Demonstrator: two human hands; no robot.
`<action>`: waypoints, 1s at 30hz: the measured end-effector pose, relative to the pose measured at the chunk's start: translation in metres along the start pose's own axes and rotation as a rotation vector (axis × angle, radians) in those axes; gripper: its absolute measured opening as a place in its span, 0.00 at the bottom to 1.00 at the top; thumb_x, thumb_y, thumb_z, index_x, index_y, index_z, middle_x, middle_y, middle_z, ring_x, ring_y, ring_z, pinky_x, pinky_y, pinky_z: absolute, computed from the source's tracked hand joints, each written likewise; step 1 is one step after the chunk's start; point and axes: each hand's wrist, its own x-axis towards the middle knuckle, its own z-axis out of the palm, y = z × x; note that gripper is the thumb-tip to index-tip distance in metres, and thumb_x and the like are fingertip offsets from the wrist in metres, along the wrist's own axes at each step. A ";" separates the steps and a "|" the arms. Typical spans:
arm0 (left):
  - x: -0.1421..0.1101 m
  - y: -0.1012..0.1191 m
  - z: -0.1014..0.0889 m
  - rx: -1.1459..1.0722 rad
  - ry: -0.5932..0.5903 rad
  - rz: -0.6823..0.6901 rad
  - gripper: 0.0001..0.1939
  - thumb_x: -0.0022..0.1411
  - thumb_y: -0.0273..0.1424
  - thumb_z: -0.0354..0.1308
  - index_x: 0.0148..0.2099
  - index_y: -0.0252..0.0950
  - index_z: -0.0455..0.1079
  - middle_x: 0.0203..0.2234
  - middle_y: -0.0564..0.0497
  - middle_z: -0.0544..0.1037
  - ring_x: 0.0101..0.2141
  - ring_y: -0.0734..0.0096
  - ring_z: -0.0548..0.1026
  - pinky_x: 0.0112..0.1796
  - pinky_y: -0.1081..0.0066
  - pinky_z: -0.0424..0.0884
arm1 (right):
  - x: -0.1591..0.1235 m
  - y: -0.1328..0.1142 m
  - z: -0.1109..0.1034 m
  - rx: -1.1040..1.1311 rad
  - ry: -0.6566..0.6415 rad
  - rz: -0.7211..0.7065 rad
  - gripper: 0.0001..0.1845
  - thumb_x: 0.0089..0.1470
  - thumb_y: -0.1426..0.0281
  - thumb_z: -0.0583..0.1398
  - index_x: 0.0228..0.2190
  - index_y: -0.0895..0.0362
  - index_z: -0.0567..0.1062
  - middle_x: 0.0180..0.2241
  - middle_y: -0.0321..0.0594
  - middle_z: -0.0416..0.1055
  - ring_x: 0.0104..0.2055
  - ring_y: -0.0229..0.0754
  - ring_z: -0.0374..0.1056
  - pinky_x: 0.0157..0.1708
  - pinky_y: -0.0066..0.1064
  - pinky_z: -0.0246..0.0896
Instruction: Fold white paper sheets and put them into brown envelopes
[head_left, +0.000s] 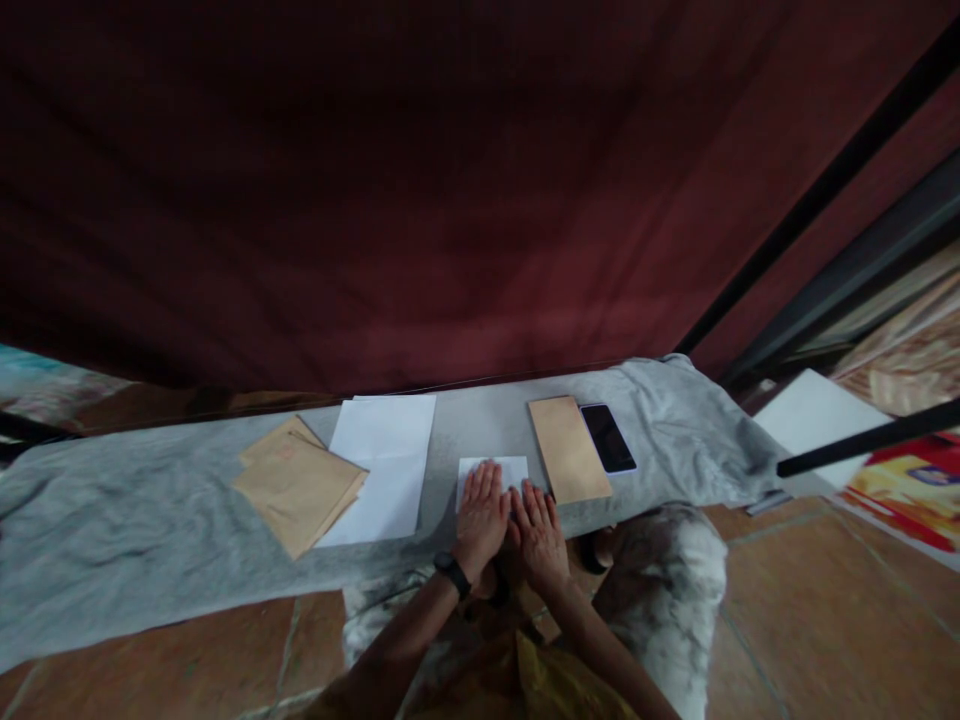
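Observation:
A small white sheet of paper [471,468], perhaps folded, lies on the grey cloth in front of me. My left hand [482,510], with a dark band on its wrist, rests flat on it with the fingers stretched out. Beside it my right hand [538,530] is also flat, its fingers extended over the paper's right part. The two hands almost meet at the thumbs and cover the paper's near side. Just right of my right hand is a brown envelope [570,450], lying partly along a dark-screened phone [608,438].
Left of my hands lie larger white sheets [386,465], overlapped by several brown envelopes [300,485]. A grey cloth [150,510] covers the long narrow surface. Behind it hangs a dark red curtain [450,250]. A black bar [862,455] juts in at right.

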 end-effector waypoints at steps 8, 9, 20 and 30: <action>0.022 0.015 0.007 -0.116 -0.110 0.114 0.27 0.74 0.37 0.38 0.70 0.37 0.54 0.69 0.49 0.57 0.69 0.66 0.50 0.67 0.56 0.48 | 0.000 -0.002 0.001 -0.031 -0.026 0.001 0.28 0.65 0.68 0.52 0.64 0.62 0.62 0.66 0.52 0.58 0.68 0.53 0.53 0.64 0.48 0.49; 0.023 0.011 0.006 -0.114 -0.112 0.101 0.27 0.74 0.37 0.38 0.71 0.37 0.54 0.69 0.50 0.57 0.69 0.66 0.50 0.67 0.56 0.48 | 0.001 -0.002 0.001 -0.026 -0.022 0.000 0.29 0.65 0.67 0.51 0.65 0.61 0.61 0.66 0.51 0.57 0.68 0.53 0.53 0.64 0.48 0.49; 0.002 -0.021 0.005 0.047 0.014 -0.088 0.30 0.71 0.36 0.42 0.71 0.31 0.51 0.70 0.41 0.53 0.70 0.59 0.48 0.66 0.53 0.49 | 0.008 -0.008 0.000 0.050 0.035 0.070 0.26 0.68 0.63 0.50 0.63 0.60 0.65 0.65 0.52 0.59 0.67 0.52 0.55 0.65 0.47 0.47; -0.003 -0.023 0.006 0.052 0.060 -0.115 0.30 0.70 0.29 0.39 0.72 0.30 0.49 0.69 0.41 0.56 0.69 0.61 0.50 0.66 0.53 0.52 | 0.041 -0.015 0.021 0.067 0.049 0.029 0.29 0.68 0.64 0.49 0.67 0.60 0.57 0.65 0.53 0.59 0.66 0.51 0.57 0.64 0.47 0.51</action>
